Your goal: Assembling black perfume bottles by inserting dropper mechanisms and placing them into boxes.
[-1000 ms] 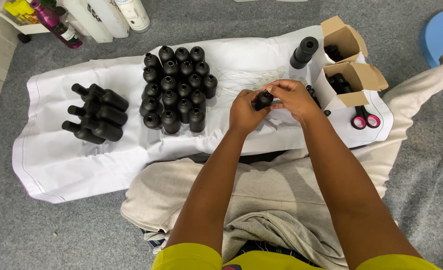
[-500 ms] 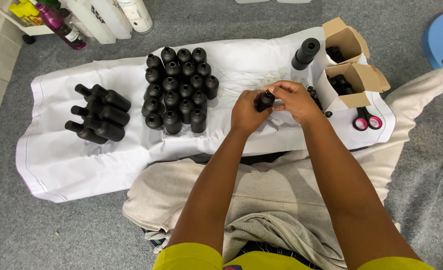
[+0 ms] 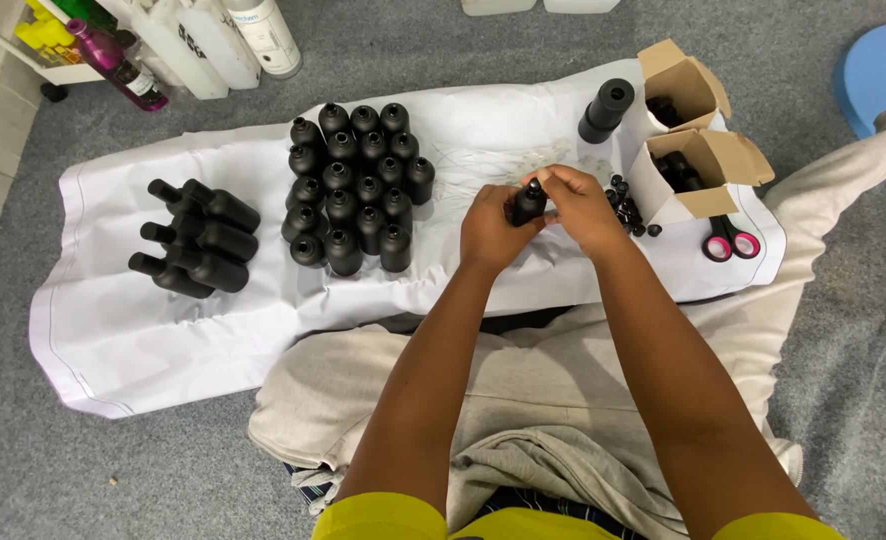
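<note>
Down on the floor, seen from the head camera, both hands meet over a white sheet (image 3: pixel 163 330). Fingers of the left hand (image 3: pixel 488 232) close round a small black bottle (image 3: pixel 529 204), keeping it upright above the sheet, while the right hand (image 3: pixel 583 205) pinches at its top, so the neck stays reachable. Upright bottles (image 3: pixel 355 188) stand packed just left; others (image 3: pixel 195 240) lie stacked farther left. Loose caps (image 3: pixel 628 205), two open boxes (image 3: pixel 698 175) and scissors (image 3: pixel 728 242) sit to the right, near the right hand.

Seventeen upright black bottles (image 3: pixel 355 188), six lying bottles (image 3: pixel 195 237), two cardboard boxes (image 3: pixel 701 172), one scissors (image 3: pixel 729 242)
</note>
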